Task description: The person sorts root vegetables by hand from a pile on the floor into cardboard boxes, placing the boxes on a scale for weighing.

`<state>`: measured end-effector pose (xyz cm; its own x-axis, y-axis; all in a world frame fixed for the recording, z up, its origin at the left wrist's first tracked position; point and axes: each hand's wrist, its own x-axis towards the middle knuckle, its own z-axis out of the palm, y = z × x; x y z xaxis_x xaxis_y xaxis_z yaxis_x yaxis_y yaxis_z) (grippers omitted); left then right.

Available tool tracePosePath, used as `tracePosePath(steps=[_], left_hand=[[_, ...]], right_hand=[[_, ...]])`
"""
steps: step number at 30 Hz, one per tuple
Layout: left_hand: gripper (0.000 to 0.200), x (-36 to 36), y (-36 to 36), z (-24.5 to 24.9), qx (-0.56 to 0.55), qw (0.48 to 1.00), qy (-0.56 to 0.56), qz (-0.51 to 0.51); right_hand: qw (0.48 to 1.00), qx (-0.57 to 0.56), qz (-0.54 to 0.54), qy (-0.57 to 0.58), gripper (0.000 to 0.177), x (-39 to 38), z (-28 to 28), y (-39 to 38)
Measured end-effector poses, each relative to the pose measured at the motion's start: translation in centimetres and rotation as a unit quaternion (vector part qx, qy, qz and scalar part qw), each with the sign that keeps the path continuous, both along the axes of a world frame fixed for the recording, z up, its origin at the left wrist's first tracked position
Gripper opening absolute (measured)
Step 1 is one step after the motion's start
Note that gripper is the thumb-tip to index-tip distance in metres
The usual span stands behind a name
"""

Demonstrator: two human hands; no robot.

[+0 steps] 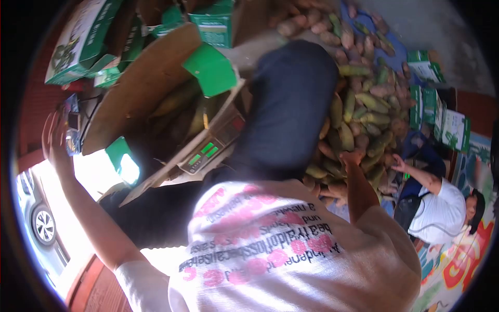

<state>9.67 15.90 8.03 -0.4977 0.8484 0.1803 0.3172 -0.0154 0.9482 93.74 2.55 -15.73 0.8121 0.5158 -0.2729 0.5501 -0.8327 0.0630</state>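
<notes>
At the far left, my left hand [54, 136] is raised with its fingers stretched out, beside some small dark and blue items [73, 122]. My right hand [352, 157] is over the pile of green and reddish tubers [371, 117] on the right. Its fingers are bent together, and what they hold is hidden. A large open cardboard box [140, 67] with green flaps stands in front of me, with long tubers in its shadowed inside. Against its near side is a scale display [201, 157] with lit green digits.
Green and white cartons [78, 44] stand at the upper left, others [452, 127] at the right. A person in a white shirt [439, 213] sits across the pile, one hand [400, 164] close to it. My bent knee [296, 78] rises between box and pile.
</notes>
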Motion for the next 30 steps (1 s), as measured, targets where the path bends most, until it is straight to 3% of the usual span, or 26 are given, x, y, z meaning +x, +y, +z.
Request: tracePosePath(steps=[1, 4, 5, 7, 8, 11, 12, 14, 17, 18, 20, 21, 23, 25, 27, 30], left_hand=[[0.044, 1.7, 0.4, 0.7, -0.012, 1.0, 0.009, -0.002], [0.042, 3.9, 0.8, 1.7, -0.062, 0.99, 0.06, -0.115], [0.041, 4.7, 1.1, 1.9, -0.087, 0.98, 0.08, -0.163], [0.038, 6.9, 0.9, 2.6, -0.154, 0.959, 0.097, -0.215], [0.043, 7.7, 1.1, 2.8, -0.185, 0.944, 0.112, -0.248], [0.041, 9.1, 1.0, 1.0, -0.207, 0.923, 0.142, -0.291], [0.038, 9.5, 0.9, 1.0, -0.231, 0.907, 0.224, -0.273], [0.032, 9.9, 0.8, 1.1, -0.271, 0.851, 0.384, -0.235], [0.029, 9.3, 0.8, 0.4, -0.222, 0.861, 0.381, -0.253], [0.025, 9.7, 0.7, 0.8, -0.223, 0.86, 0.384, -0.252], [0.025, 9.3, 0.3, 0.8, -0.192, 0.871, 0.382, -0.241], [0.025, 9.2, 0.4, 0.8, -0.17, 0.877, 0.381, -0.239], [0.024, 9.6, 0.0, 1.8, -0.137, 0.897, 0.347, -0.238], [0.023, 9.7, -0.1, 2.2, -0.186, 0.897, 0.34, -0.211], [0.022, 10.3, 0.0, 2.9, -0.205, 0.899, 0.333, -0.199], [0.023, 10.1, 0.2, 2.8, -0.218, 0.905, 0.305, -0.201]], right_hand=[[0.996, 0.08, 0.045, -0.02, 0.063, 0.0, -0.3, 1.5], [0.938, 0.268, 0.126, 0.179, 0.07, 1.6, 2.4, 8.1], [0.897, 0.331, 0.163, 0.244, 0.076, 0.4, 5.2, 11.5], [0.86, 0.365, 0.307, 0.181, 0.069, -4.7, 13.9, 17.2], [0.847, 0.337, 0.371, 0.176, 0.067, -8.0, 18.8, 19.7], [0.732, 0.324, 0.556, 0.223, 0.06, -18.3, 28.6, 23.9], [0.708, 0.295, 0.623, 0.155, 0.06, -22.1, 31.0, 24.4], [0.632, 0.227, 0.728, 0.137, 0.061, -30.1, 34.0, 24.1], [0.47, 0.161, 0.857, 0.136, 0.052, -38.6, 31.6, 24.1], [0.443, 0.087, 0.881, 0.143, 0.048, -41.0, 30.1, 23.8], [0.405, -0.036, 0.901, 0.15, 0.045, -45.5, 25.6, 23.2], [0.415, -0.138, 0.887, 0.148, 0.049, -47.8, 23.7, 22.9], [0.406, -0.229, 0.874, 0.137, 0.045, -51.1, 21.5, 22.1], [0.393, -0.254, 0.875, 0.12, 0.053, -53.4, 18.6, 21.8], [0.392, -0.207, 0.891, 0.1, 0.055, -55.1, 15.7, 21.6], [0.344, -0.014, 0.931, 0.119, 0.046, -54.7, 14.8, 21.8]])
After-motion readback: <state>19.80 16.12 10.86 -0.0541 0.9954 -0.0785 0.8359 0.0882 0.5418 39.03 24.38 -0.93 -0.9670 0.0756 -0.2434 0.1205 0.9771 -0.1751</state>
